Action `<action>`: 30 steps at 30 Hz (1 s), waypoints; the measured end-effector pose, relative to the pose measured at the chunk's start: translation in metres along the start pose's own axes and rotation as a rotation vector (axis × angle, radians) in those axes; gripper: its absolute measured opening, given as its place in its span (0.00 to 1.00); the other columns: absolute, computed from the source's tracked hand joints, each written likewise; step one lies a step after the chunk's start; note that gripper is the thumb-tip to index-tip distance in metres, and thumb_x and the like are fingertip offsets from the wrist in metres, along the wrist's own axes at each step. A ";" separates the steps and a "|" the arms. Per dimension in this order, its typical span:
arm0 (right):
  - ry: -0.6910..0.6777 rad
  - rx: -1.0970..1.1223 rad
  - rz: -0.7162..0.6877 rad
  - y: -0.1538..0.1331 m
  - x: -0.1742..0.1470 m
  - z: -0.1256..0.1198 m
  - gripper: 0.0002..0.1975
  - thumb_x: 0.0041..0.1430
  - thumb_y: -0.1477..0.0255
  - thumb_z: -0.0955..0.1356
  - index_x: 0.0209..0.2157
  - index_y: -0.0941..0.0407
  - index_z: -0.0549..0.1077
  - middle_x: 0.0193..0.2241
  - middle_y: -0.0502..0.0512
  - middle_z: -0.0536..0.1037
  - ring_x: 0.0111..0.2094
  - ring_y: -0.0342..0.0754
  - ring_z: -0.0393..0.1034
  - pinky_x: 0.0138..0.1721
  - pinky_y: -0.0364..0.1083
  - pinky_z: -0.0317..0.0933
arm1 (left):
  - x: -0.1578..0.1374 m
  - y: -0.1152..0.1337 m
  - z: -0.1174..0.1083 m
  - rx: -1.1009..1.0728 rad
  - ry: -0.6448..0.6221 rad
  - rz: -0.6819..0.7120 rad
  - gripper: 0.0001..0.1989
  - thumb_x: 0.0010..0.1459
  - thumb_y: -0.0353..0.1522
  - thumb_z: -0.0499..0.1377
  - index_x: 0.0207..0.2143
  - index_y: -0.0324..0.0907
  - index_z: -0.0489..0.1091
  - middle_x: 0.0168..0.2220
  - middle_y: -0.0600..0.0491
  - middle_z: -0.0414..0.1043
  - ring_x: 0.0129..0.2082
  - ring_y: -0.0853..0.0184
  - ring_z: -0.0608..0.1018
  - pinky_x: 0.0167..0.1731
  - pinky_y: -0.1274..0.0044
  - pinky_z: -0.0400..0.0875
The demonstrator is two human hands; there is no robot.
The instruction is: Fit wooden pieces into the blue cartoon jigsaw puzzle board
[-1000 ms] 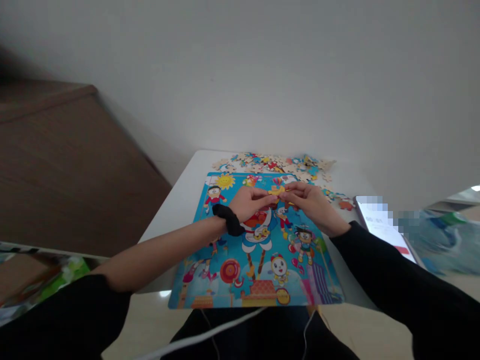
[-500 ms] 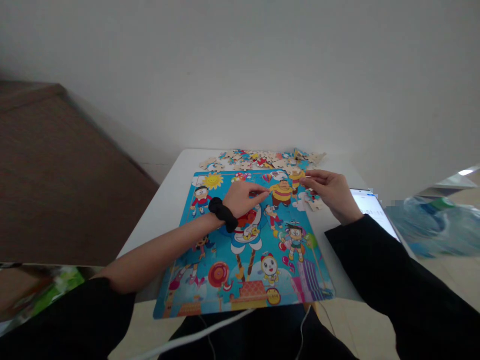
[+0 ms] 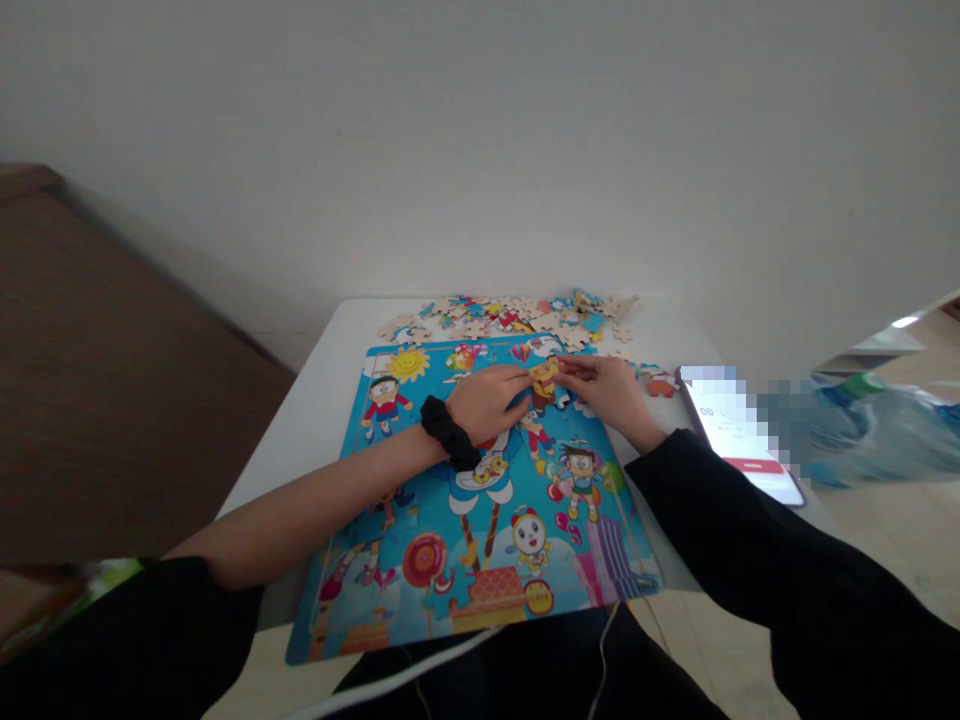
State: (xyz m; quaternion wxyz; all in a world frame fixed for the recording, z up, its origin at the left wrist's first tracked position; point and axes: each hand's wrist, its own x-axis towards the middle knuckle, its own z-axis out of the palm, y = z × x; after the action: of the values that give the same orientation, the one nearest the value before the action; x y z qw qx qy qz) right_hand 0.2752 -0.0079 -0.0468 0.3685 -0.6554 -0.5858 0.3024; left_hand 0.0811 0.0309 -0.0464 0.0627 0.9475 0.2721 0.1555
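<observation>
Leftward, toward nine o'clock, my right hand (image 3: 609,392) has moved, pinching a yellow puzzle piece (image 3: 545,376) over the board's (image 3: 536,487) one o'clock, at two from my left hand (image 3: 484,402), whose grip I can't tell.

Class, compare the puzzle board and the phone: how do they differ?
Size: the puzzle board is much larger than the phone.
Surface: the board carries a colourful cartoon scene on blue; the phone shows a mostly white, lit screen with a red bar.
Shared: both lie face up on the white table.
</observation>
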 end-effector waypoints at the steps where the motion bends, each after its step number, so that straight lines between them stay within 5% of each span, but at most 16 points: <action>1: 0.014 -0.031 -0.007 -0.002 -0.001 0.000 0.19 0.49 0.67 0.69 0.44 0.59 0.74 0.32 0.58 0.79 0.27 0.45 0.72 0.26 0.45 0.65 | 0.001 0.000 0.001 -0.006 0.004 0.007 0.13 0.59 0.31 0.52 0.45 0.36 0.68 0.47 0.46 0.71 0.47 0.61 0.73 0.47 0.69 0.69; 14: 0.118 -0.267 -0.140 -0.003 -0.006 -0.003 0.12 0.51 0.67 0.68 0.38 0.54 0.76 0.30 0.54 0.79 0.30 0.47 0.73 0.33 0.47 0.65 | 0.004 -0.002 0.011 0.003 0.024 0.058 0.16 0.61 0.32 0.50 0.49 0.34 0.66 0.50 0.44 0.68 0.51 0.62 0.70 0.50 0.70 0.67; 23: 0.077 -0.536 -0.331 -0.005 -0.014 -0.004 0.18 0.51 0.58 0.67 0.40 0.54 0.75 0.41 0.56 0.77 0.43 0.51 0.70 0.44 0.49 0.62 | 0.003 -0.001 0.009 0.031 -0.003 0.085 0.17 0.63 0.35 0.48 0.51 0.37 0.63 0.50 0.44 0.65 0.51 0.60 0.68 0.49 0.68 0.66; 30: 0.103 -0.619 -0.245 -0.004 -0.016 -0.006 0.15 0.54 0.59 0.65 0.34 0.55 0.76 0.33 0.54 0.77 0.35 0.49 0.71 0.36 0.47 0.62 | 0.001 -0.002 0.009 0.059 -0.034 0.104 0.21 0.63 0.40 0.46 0.54 0.37 0.60 0.52 0.43 0.62 0.52 0.59 0.66 0.51 0.68 0.64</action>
State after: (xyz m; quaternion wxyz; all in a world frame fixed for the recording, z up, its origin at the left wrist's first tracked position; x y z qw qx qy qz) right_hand 0.2754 -0.0239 -0.0405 0.2146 -0.6753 -0.7049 0.0303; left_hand 0.0841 0.0333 -0.0555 0.0312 0.9644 0.2257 0.1344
